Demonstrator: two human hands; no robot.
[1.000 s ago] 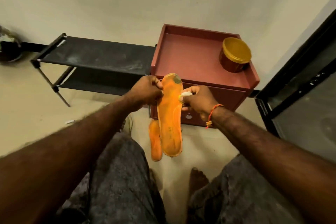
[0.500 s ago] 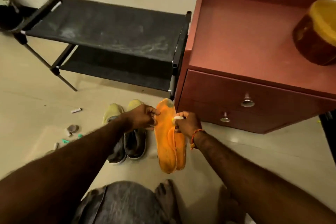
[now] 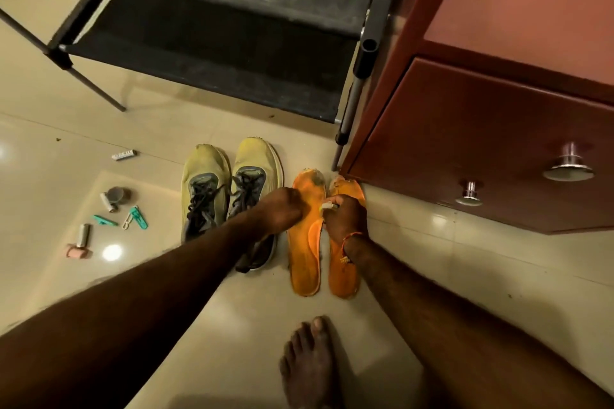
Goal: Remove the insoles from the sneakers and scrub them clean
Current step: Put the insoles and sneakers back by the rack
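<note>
Insoles (image 3: 305, 242) now down on floor (image 3: 232, 325).

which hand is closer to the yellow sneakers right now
Left. The left hand is over the laces of the nearer of the yellow sneakers, reaching onto the left insole. The right hand is farther off, over the right insole, pinching a small white object.

A single wide-angle view from a camera worn on the person's head looks steeply down at the tiled floor (image 3: 232, 325), close enough that both forearms run in from the lower corners toward the centre of the frame. A black shoe rack (image 3: 212, 26) fills the upper left, a red cabinet (image 3: 481, 143) the upper right, and a bare foot (image 3: 309, 365) sits at the bottom edge.
</note>
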